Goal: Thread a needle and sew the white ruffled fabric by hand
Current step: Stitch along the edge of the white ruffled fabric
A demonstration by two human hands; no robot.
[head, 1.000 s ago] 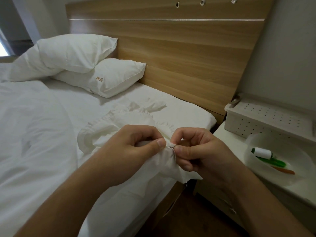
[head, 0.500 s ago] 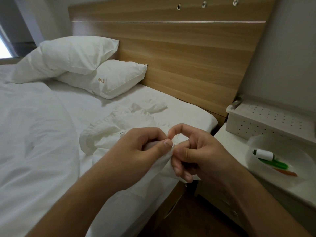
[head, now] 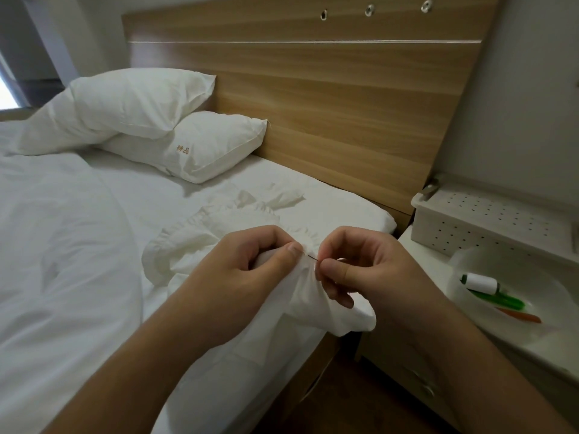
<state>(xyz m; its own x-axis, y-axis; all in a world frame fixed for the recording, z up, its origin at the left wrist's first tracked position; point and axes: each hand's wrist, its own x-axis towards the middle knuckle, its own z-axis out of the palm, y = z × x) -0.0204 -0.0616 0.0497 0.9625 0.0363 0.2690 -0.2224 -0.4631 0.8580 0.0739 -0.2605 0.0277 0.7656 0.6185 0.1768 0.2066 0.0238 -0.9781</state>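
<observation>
**Q:** Left grip — state?

**A:** My left hand point(head: 250, 277) is clenched on the white ruffled cotton fabric point(head: 200, 242); thumb on top, a fold bunched under the curled fingers.

**Q:** Right grip?

**A:** My right hand point(head: 360, 270) pinches the thin dark metal needle point(head: 311, 259) between thumb and forefinger. The needle's far end enters the fabric just beside my left thumbnail. The other fingers curl beneath, touching the hanging cloth. Thread — too fine to make out.

**Q:** Where does the fabric lie?

**A:** Its ruffled edge rests on the white-sheeted bed point(head: 338, 205), near the mattress edge; the part I hold is lifted off it, and a loose end droops below my right hand.

**Q:** Surroundings?

**A:** Two white pillows point(head: 150, 101) are stacked against the wooden headboard point(head: 329, 98). On the white bedside surface point(head: 416, 255) to my right: a white perforated plastic box point(head: 488, 227) and a translucent round bowl point(head: 463, 261) holding a white thread spool point(head: 481, 281), a green stick-shaped item point(head: 498, 299) and an orange one point(head: 523, 315).
</observation>
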